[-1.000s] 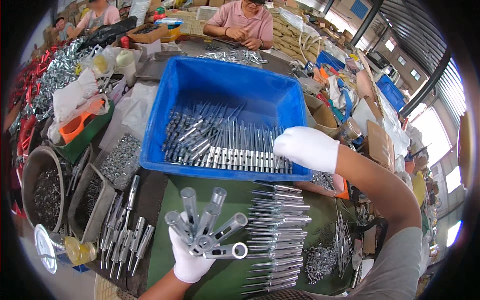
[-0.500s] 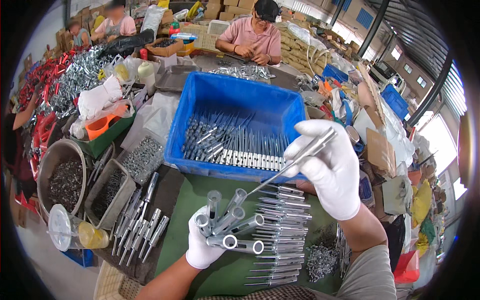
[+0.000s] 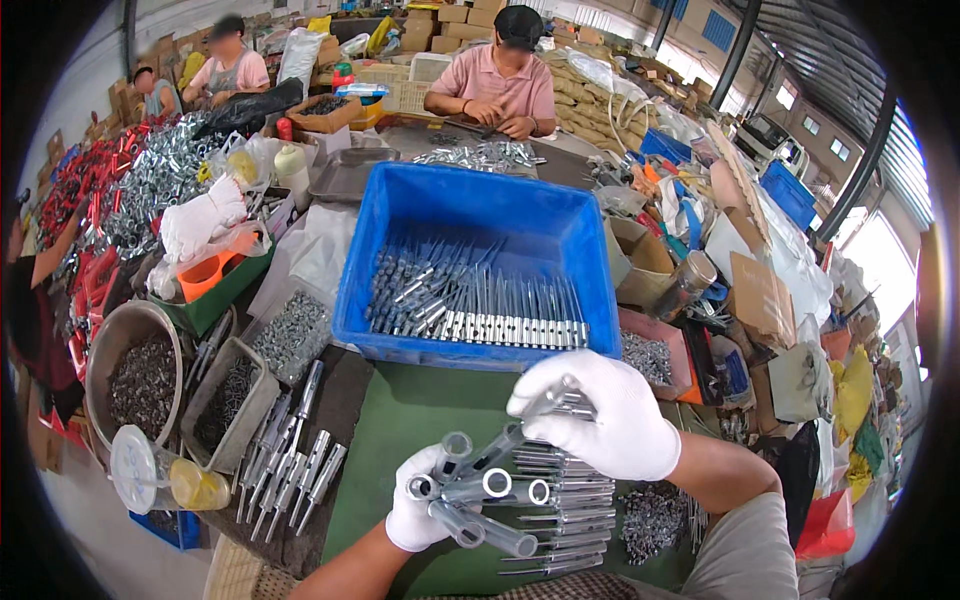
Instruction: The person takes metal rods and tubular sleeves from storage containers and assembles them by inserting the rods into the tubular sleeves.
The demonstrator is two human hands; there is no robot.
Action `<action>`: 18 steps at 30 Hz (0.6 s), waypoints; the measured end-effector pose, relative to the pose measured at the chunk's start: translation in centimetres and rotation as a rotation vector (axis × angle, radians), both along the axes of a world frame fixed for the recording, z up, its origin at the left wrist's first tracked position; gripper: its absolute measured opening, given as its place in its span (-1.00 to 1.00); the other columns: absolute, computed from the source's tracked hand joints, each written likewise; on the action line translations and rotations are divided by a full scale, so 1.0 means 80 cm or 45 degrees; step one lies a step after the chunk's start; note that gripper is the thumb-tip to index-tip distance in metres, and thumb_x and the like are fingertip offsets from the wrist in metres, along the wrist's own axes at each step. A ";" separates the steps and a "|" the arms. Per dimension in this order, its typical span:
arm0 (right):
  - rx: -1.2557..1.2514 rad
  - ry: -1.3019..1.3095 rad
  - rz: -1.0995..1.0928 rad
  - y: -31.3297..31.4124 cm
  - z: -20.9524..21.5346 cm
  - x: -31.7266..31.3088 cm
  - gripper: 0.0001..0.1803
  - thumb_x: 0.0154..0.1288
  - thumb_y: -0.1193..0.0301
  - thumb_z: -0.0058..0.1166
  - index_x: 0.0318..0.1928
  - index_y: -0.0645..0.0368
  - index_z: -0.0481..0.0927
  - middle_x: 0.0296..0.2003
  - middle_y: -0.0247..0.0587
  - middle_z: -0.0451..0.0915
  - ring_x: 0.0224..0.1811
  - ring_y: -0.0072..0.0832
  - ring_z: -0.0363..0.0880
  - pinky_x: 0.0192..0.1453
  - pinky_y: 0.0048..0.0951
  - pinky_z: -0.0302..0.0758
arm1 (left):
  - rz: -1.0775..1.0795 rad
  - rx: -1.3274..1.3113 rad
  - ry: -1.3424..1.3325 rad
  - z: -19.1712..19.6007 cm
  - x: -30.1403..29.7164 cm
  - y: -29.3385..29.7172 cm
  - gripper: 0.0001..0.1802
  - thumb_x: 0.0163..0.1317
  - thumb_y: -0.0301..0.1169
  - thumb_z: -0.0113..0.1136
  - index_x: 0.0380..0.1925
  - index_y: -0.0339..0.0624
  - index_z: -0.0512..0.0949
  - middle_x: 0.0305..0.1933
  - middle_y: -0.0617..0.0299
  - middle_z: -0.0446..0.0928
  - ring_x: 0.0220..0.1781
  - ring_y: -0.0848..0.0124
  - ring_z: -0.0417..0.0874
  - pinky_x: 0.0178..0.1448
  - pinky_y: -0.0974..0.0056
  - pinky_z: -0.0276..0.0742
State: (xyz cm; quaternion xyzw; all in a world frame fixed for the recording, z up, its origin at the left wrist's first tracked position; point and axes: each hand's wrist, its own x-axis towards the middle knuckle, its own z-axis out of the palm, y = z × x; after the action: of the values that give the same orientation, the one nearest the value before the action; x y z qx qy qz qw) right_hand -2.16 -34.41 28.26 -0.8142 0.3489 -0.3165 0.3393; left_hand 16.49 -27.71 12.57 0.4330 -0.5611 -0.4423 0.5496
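My left hand [image 3: 412,515], in a white glove, is closed around several metal tubes [image 3: 488,491] whose open ends fan out. Gloved as well, my right hand [image 3: 625,420] pinches a shiny metal rod [image 3: 560,388] with a thick cylindrical end. Its lower end is beside or inside one of the tubes; I cannot tell which. Under my hands lies a green mat [image 3: 395,405]. A column of similar metal rods [image 3: 570,530] is on the mat, partly hidden by my right hand. Just beyond, a blue bin [image 3: 455,350] holds many such rods [image 3: 480,290], some lined up upright.
Small metal parts [image 3: 650,520] are heaped right of the rods. On the left stand a round tub [image 3: 95,365] and a grey tray [image 3: 268,395] of hardware, with finished-looking rods [image 3: 290,475] nearby. A co-worker [image 3: 500,85] sits across the table; other people are at the far left.
My right hand has come down and left with the rod, from above the tubes to close beside them. The tubes in my left hand have turned and tilted lower. The view has shifted slightly.
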 end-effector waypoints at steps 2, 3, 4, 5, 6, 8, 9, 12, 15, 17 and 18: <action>-0.096 0.075 -0.008 0.002 0.000 -0.004 -0.71 0.12 0.52 0.27 -0.12 0.17 0.56 -0.31 -0.26 0.63 -0.27 -0.46 0.63 -0.13 -0.46 0.55 | -0.229 0.581 0.508 0.004 0.001 0.002 -0.77 0.30 -0.29 -0.03 -0.26 -0.24 0.47 -0.36 0.18 0.52 -0.43 0.43 0.54 -0.36 0.30 0.53; -0.117 0.071 -0.001 0.002 -0.001 -0.006 -0.71 0.10 0.52 0.28 -0.14 0.17 0.57 -0.32 -0.25 0.64 -0.29 -0.46 0.64 -0.15 -0.46 0.55 | -0.230 0.584 0.509 0.003 0.002 0.001 -0.77 0.30 -0.29 -0.03 -0.26 -0.24 0.47 -0.36 0.18 0.52 -0.43 0.43 0.54 -0.36 0.30 0.53; -0.138 0.067 0.005 0.002 -0.002 -0.007 -0.72 0.08 0.52 0.30 -0.16 0.16 0.58 -0.33 -0.25 0.64 -0.31 -0.45 0.65 -0.18 -0.46 0.56 | -0.318 0.684 0.748 0.002 0.006 -0.001 -0.76 0.31 -0.30 -0.02 -0.23 -0.25 0.47 -0.32 0.18 0.52 -0.38 0.43 0.55 -0.29 0.30 0.54; -0.153 0.070 0.005 0.001 -0.006 -0.010 -0.73 0.07 0.51 0.31 -0.17 0.17 0.59 -0.34 -0.25 0.64 -0.32 -0.45 0.66 -0.21 -0.46 0.56 | -0.408 0.779 0.988 0.001 0.009 -0.003 -0.75 0.32 -0.31 -0.02 -0.20 -0.27 0.47 -0.28 0.17 0.52 -0.33 0.42 0.56 -0.23 0.30 0.54; -0.151 0.071 0.002 0.002 -0.006 -0.011 -0.73 0.07 0.51 0.31 -0.17 0.17 0.59 -0.34 -0.25 0.64 -0.32 -0.45 0.66 -0.21 -0.46 0.56 | -0.498 0.872 1.229 0.000 0.010 -0.005 -0.74 0.32 -0.31 -0.02 -0.17 -0.29 0.47 -0.24 0.17 0.52 -0.28 0.42 0.57 -0.16 0.29 0.55; -0.162 0.051 -0.012 0.003 -0.006 -0.013 -0.72 0.06 0.50 0.31 -0.17 0.16 0.60 -0.35 -0.26 0.64 -0.33 -0.44 0.66 -0.22 -0.47 0.55 | -0.664 0.844 1.542 -0.011 0.008 -0.009 -0.80 0.20 -0.43 0.15 -0.19 -0.28 0.49 -0.28 0.21 0.51 -0.28 0.42 0.56 -0.14 0.31 0.52; -0.159 0.054 -0.017 0.004 -0.009 -0.012 -0.72 0.06 0.50 0.31 -0.17 0.16 0.60 -0.35 -0.26 0.64 -0.33 -0.44 0.66 -0.22 -0.47 0.55 | -0.580 0.551 0.914 -0.022 0.009 -0.007 -0.78 0.09 -0.49 0.24 -0.23 -0.26 0.51 -0.29 0.22 0.50 -0.30 0.42 0.55 -0.16 0.32 0.50; 0.082 -0.189 -0.097 0.009 -0.018 -0.012 -0.74 0.07 0.47 0.32 -0.19 0.13 0.61 -0.35 -0.27 0.65 -0.33 -0.44 0.66 -0.23 -0.47 0.54 | -0.432 0.361 0.419 -0.024 0.007 -0.002 -0.68 -0.14 -0.58 0.40 -0.33 -0.22 0.53 -0.34 0.24 0.50 -0.33 0.42 0.52 -0.20 0.34 0.46; 0.198 -0.018 -0.066 0.012 -0.019 -0.020 -0.77 0.09 0.48 0.30 -0.20 0.12 0.62 -0.32 -0.27 0.65 -0.30 -0.44 0.66 -0.19 -0.46 0.55 | -0.481 0.335 0.524 -0.007 0.006 -0.006 -0.80 0.01 -0.52 0.32 -0.36 -0.28 0.53 -0.35 0.21 0.53 -0.32 0.41 0.55 -0.18 0.34 0.48; 0.099 -0.016 0.070 0.008 -0.023 -0.028 -0.78 0.11 0.48 0.29 -0.19 0.14 0.62 -0.24 -0.22 0.66 -0.21 -0.41 0.67 -0.11 -0.45 0.56 | -0.429 1.256 1.459 0.006 0.004 -0.005 -0.81 0.24 -0.38 0.10 -0.35 -0.33 0.51 -0.29 0.15 0.59 -0.30 0.33 0.62 -0.13 0.27 0.54; 0.054 -0.018 0.150 0.006 -0.025 -0.029 -0.78 0.12 0.48 0.29 -0.19 0.14 0.63 -0.20 -0.20 0.67 -0.16 -0.40 0.67 -0.08 -0.45 0.56 | -0.482 1.317 1.569 -0.014 0.008 -0.001 -0.76 0.30 -0.34 0.02 -0.33 -0.34 0.51 -0.28 0.13 0.61 -0.29 0.29 0.63 -0.11 0.24 0.56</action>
State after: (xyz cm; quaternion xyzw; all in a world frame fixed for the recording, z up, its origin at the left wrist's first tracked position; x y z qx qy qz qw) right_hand -4.47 -33.93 26.24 -0.8237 0.3045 -0.2942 0.3772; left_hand 17.15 -27.79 11.43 0.2093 0.0519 -0.8880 0.4063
